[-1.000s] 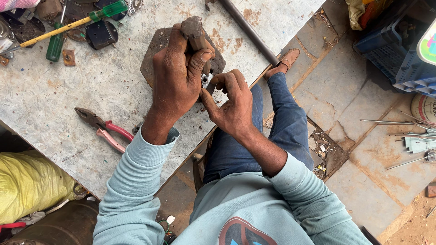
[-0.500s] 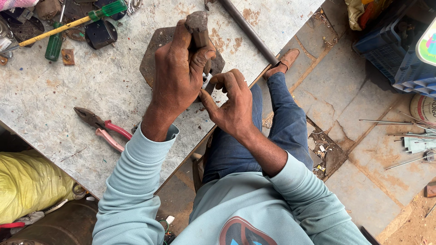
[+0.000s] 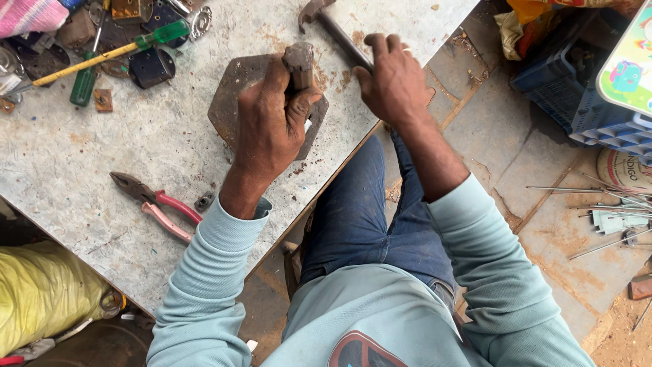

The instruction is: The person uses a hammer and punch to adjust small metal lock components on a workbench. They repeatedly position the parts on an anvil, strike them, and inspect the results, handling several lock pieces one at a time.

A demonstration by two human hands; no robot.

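My left hand (image 3: 272, 126) grips a small rusty metal block (image 3: 298, 62) and holds it upright on a hexagonal steel plate (image 3: 231, 102) that lies on the worn workbench (image 3: 81, 170). My right hand (image 3: 392, 81) is wrapped around the dark handle of a hammer (image 3: 331, 26) that lies on the bench, its head pointing to the far edge. The hammer sits just right of the plate. Both sleeves are light blue.
Red-handled pliers (image 3: 157, 204) lie near the bench's front with a small nut (image 3: 203, 200) beside them. Green-handled screwdrivers (image 3: 112, 53) and metal lock parts (image 3: 151, 66) crowd the far left. A yellow sack (image 3: 41, 292) sits below left. Thin rods (image 3: 598, 197) and blue crates (image 3: 584, 95) are on the floor at right.
My right hand has left the small piece near the left hand and moved up and right onto the hammer handle. The left hand stays on the block over the plate.
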